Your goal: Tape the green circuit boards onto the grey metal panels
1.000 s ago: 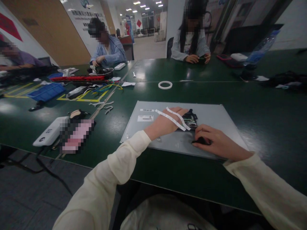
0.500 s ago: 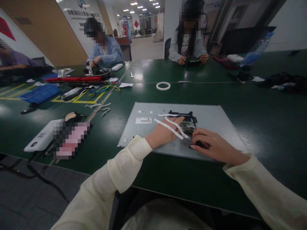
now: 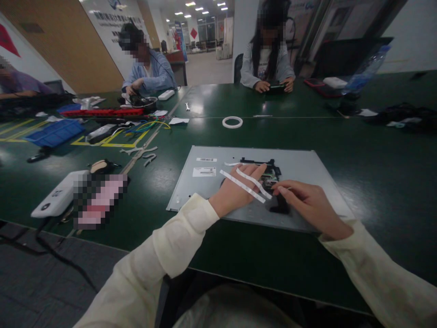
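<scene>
A flat grey metal panel (image 3: 208,200) with printed labels lies on the green table, a black frame with a small circuit board (image 3: 272,181) mounted on it. My left hand (image 3: 239,189) rests palm down over the left side of this board, its fingers stretched forward. Across the back of that hand lie white tape strips (image 3: 243,187). Just right of the board, my right hand (image 3: 309,200) has its thumb and forefinger pinched together; what is between them is too small to tell. A dark piece (image 3: 280,205) shows under the right hand.
A tape roll (image 3: 232,122) lies beyond the panel. To the left are a white device (image 3: 58,193), a pink item (image 3: 102,200), grey strips (image 3: 138,152) and a blue tray (image 3: 54,132). Two people sit across the table, another at far left. A tilted bottle (image 3: 367,70) stands back right.
My right hand has shifted slightly, its fingertips now pinched higher beside the board, uncovering the dark piece below. My left hand has moved a little, with the tape strips still across it.
</scene>
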The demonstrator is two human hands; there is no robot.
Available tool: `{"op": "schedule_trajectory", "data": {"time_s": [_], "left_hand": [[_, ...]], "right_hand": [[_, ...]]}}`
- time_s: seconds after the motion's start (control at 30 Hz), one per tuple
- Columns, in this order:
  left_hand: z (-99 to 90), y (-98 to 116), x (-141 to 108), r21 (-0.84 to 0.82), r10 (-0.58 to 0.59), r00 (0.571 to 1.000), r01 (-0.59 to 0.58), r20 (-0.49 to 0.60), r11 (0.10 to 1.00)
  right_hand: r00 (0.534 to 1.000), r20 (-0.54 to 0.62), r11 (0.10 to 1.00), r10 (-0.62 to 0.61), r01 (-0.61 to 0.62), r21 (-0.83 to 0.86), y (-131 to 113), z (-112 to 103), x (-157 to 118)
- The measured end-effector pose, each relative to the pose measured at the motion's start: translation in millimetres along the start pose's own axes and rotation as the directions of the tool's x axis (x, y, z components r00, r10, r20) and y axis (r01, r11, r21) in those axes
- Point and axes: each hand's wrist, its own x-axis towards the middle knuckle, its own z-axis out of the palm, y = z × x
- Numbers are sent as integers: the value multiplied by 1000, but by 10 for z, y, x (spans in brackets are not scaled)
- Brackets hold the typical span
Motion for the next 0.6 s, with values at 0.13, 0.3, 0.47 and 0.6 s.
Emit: {"op": "schedule_trajectory", "data": {"time_s": [0.13, 0.3, 0.47, 0.6], "left_hand": [[-34, 70, -3, 35, -23, 999, 24, -28, 999], [-42, 118, -8, 62, -36, 997, 40, -64, 997], [-39, 129, -14, 104, -53, 998, 57, -47, 993], [-53, 87, -21, 155, -76, 997, 79, -24, 985]], "right_hand": [[992, 61, 987, 111, -117, 106, -100, 41, 0], [984, 115, 968, 139, -160, 193, -154, 82, 5], [976, 169, 942, 136, -181, 284, -130, 65, 27], [979, 95, 890, 181, -204, 407, -105, -51, 36]]}}
